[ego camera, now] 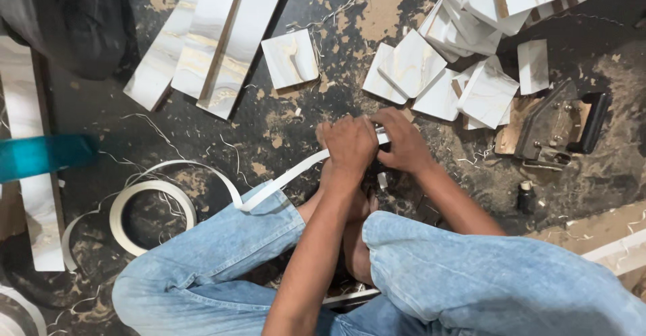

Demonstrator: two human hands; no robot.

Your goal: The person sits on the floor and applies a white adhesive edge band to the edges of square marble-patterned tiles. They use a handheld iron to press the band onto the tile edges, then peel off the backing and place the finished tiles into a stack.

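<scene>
Far left: a teal object, blurred, lying across a long pale board on the dark, dust-strewn floor. Beside it, a coil of white edge tape flat on the floor, just in front of the left knee in blue jeans. Upper left of centre: three long marble-pattern strips laid side by side at a slant, and one square tile apart from them. Centre: a tape strip running from the coil area over the left knee up into the hands. Left hand: fingers curled and pressed together around the strip, knuckles up. Right hand: touching the left, fingers closed down at the strip's end; whatever lies beneath the hands is hidden. Bare feet below the hands, between the knees. Upper right: a loose pile of square tiles, overlapping, with a further stack at the top edge. Right: a dark metal trimmer on a wood scrap, near the pile. Below it, a small dark bottle standing on the floor.
</scene>
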